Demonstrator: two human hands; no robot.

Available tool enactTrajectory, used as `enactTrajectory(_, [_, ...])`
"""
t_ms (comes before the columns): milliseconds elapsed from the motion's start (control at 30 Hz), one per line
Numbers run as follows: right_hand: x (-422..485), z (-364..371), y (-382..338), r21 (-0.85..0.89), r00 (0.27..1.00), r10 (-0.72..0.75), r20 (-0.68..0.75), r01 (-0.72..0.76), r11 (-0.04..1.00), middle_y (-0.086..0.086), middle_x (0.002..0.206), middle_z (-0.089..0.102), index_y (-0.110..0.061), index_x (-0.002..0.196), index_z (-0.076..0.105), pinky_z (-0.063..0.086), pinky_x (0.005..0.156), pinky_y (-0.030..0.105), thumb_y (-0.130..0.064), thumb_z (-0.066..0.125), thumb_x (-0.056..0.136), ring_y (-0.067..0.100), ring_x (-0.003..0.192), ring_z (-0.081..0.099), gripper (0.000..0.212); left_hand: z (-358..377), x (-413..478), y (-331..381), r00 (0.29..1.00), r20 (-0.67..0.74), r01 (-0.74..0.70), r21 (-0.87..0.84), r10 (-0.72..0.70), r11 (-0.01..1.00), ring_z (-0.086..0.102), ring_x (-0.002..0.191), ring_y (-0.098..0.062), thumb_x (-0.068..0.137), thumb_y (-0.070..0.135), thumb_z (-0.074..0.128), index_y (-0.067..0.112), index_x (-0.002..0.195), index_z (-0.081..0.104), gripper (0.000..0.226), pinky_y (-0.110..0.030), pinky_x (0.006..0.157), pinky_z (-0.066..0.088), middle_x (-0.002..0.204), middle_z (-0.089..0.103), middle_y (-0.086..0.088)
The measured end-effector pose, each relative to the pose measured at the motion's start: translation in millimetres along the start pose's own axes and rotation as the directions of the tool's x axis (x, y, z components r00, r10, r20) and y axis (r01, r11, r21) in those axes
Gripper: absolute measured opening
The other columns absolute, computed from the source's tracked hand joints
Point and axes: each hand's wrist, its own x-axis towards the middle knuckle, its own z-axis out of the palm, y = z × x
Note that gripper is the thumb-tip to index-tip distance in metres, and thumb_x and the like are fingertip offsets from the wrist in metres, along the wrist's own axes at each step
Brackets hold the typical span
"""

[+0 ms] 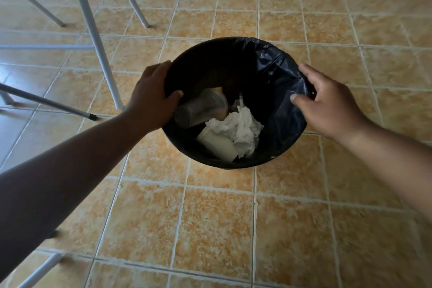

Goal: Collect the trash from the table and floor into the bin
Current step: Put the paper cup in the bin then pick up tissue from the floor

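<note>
Here the bin (233,163) stands on the tiled floor (210,217), seen from above, with a black liner (275,72) folded over its rim. The left hand (149,98) sits at nine o'clock on the rim. Its grip is clamped there, with the thumb hooked inside the bin and the fingers curled over the outer edge. The right hand (332,103) is at three o'clock. Its thumb lies on the liner just inside the rim and its fingers run along the outer edge, so this grip too closes on the rim, though more loosely.

The trash lies at the bottom of the bin. A clear plastic cup (201,110) lies on its side toward eight o'clock, its mouth pointing to the centre. Crumpled white tissue (240,131) fills the space toward five o'clock, touching the cup. A white container (219,147) lies at six o'clock, partly under the tissue.

White metal legs (93,30) slant down to the floor at ten and eleven o'clock from the bin. A thin rod with a dark tip (58,104) lies low at nine o'clock, beyond the left forearm.
</note>
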Motion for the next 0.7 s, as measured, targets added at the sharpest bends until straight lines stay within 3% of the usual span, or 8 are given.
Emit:
enactTrajectory(67, [-1, 3, 0, -0.023, 1.000, -0.014, 0.005, 0.014, 1.000, 0.004, 0.148, 0.047, -0.023, 0.156, 0.022, 0.055, 0.091, 0.040, -0.014, 0.054, 0.098, 0.033, 0.106, 0.064, 0.067, -1, 1, -1, 0.995, 0.057, 0.087, -0.084, -0.083, 0.993, 0.048, 0.129, -0.038, 0.090, 0.015, 0.057, 0.024, 0.152, 0.031, 0.068, -0.048, 0.103, 0.045, 0.142, 0.051, -0.015])
enactTrajectory(200, [0, 8, 2, -0.003, 1.000, -0.019, 0.008, 0.019, 1.000, 0.000, 0.157, 0.034, -0.020, 0.157, 0.019, 0.041, 0.092, 0.023, -0.010, 0.050, 0.098, 0.029, 0.126, 0.054, 0.067, -1, -2, -2, 0.976, 0.117, 0.213, -0.300, -0.186, 0.930, 0.048, 0.131, -0.030, 0.085, -0.003, 0.044, 0.036, 0.152, 0.029, 0.079, -0.042, 0.098, 0.049, 0.146, 0.049, -0.008])
enactTrajectory(267, [1, 10, 3, 0.027, 1.000, 0.008, 0.006, -0.008, 1.000, -0.003, 0.153, 0.039, -0.021, 0.157, 0.018, 0.044, 0.093, 0.020, -0.010, 0.050, 0.098, 0.024, 0.127, 0.053, 0.068, 1, -4, 0, 0.967, 0.120, 0.253, -0.410, -0.223, 0.876, 0.045, 0.134, -0.024, 0.084, -0.008, 0.042, 0.036, 0.152, 0.030, 0.082, -0.037, 0.098, 0.047, 0.149, 0.046, -0.002])
enactTrajectory(400, [4, 13, 11, 0.149, 0.996, 0.084, 0.022, -0.087, 0.985, -0.012, 0.136, 0.055, -0.026, 0.155, 0.022, 0.052, 0.093, 0.031, -0.011, 0.049, 0.098, 0.013, 0.114, 0.061, 0.065, 5, -2, -5, 0.956, 0.136, 0.290, -0.585, -0.260, 0.757, 0.059, 0.119, -0.025, 0.077, -0.011, 0.043, 0.026, 0.142, 0.047, 0.076, -0.049, 0.093, 0.055, 0.129, 0.060, -0.004])
enactTrajectory(533, [9, 20, 20, 0.276, 0.994, 0.104, 0.011, -0.103, 0.956, -0.016, 0.114, 0.068, -0.038, 0.131, 0.053, 0.054, 0.094, 0.046, -0.011, 0.050, 0.091, 0.007, 0.105, 0.066, 0.049, 12, -1, -4, 0.943, 0.143, 0.315, -0.680, -0.302, 0.663, 0.066, 0.105, -0.019, 0.076, -0.019, 0.042, 0.019, 0.123, 0.059, 0.063, -0.049, 0.091, 0.056, 0.109, 0.068, 0.000])
enactTrajectory(633, [12, 21, 20, 0.264, 0.993, 0.117, -0.011, -0.110, 0.958, -0.015, 0.110, 0.070, -0.056, 0.109, 0.057, 0.053, 0.092, 0.056, -0.014, 0.049, 0.086, 0.012, 0.102, 0.067, 0.048, 16, 4, -4, 0.943, 0.134, 0.308, -0.698, -0.304, 0.646, 0.066, 0.103, -0.020, 0.077, -0.021, 0.041, 0.016, 0.127, 0.057, 0.064, -0.049, 0.090, 0.057, 0.108, 0.067, -0.001])
enactTrajectory(700, [13, 21, 19, 0.255, 0.992, 0.126, -0.014, -0.119, 0.960, -0.014, 0.107, 0.071, -0.056, 0.104, 0.057, 0.054, 0.088, 0.056, -0.014, 0.047, 0.085, 0.013, 0.099, 0.068, 0.047, 17, 5, -5, 0.949, 0.133, 0.295, -0.702, -0.287, 0.648, 0.067, 0.104, -0.023, 0.075, -0.021, 0.042, 0.013, 0.129, 0.056, 0.066, -0.051, 0.088, 0.058, 0.112, 0.067, -0.006])
